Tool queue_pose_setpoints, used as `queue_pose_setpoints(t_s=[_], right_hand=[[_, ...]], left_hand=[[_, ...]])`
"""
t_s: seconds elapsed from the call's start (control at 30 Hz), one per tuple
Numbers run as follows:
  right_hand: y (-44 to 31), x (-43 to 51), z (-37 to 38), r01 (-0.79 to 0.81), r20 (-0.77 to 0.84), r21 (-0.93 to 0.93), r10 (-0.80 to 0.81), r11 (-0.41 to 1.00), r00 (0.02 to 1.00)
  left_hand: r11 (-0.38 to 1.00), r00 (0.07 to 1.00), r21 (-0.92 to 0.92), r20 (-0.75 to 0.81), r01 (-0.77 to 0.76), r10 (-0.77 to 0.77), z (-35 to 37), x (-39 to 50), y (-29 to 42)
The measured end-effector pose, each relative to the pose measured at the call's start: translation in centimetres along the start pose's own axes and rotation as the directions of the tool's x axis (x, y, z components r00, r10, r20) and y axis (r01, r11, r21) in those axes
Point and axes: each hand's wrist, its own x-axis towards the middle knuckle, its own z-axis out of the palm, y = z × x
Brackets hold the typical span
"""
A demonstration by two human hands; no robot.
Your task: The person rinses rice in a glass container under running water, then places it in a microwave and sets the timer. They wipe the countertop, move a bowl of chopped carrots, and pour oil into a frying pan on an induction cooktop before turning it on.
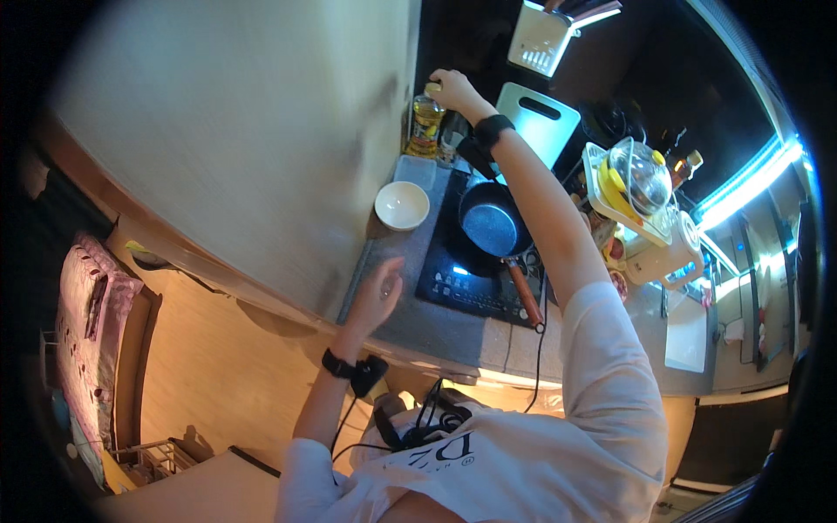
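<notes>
At the back left of the counter, the fingers of my right hand (460,95) close around the yellow cap of a plastic bottle of cooking oil (426,127), which stands upright. My left hand (379,293) hovers over the counter's front edge, empty, its fingers loosely curved and thumb apart. Between the two hands sits a white bowl (401,206) in front of a clear plastic lid or box (416,171). Below my right forearm, a dark frying pan (492,229) with a wooden handle rests on a black induction cooktop (451,287), whose display is lit. The pan's inside looks bare.
A white cutting board (539,124) leans at the back, near a white utensil holder (539,42). A glass jar (451,140) stands beside the oil. To the right are a tray with a clear lid (637,175) and a white appliance (664,258). A tall pale panel (248,144) borders the left.
</notes>
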Motion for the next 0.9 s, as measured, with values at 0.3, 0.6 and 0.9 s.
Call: queue_pose_setpoints(t_s=[0.3, 0.6, 0.9], right_hand=[[5.4, 4.4, 7.2, -0.157, 0.131, -0.088, 0.167, 0.984, 0.977], [5.5, 2.8, 4.9, -0.061, 0.156, -0.138, 0.083, 0.989, 0.984], [3.1, -2.9, -4.2, 0.284, -0.221, 0.007, -0.275, 0.959, 0.936]], left_hand=[[0.993, 0.993, -0.034, -0.043, 0.113, -0.114, -1.8, -3.3, 0.9], [0.987, 0.985, -0.039, -0.065, 0.158, -0.16, -2.6, -3.4, 0.8], [0.999, 0.999, 0.016, 0.01, 0.042, -0.042, -0.9, -1.3, 1.0]])
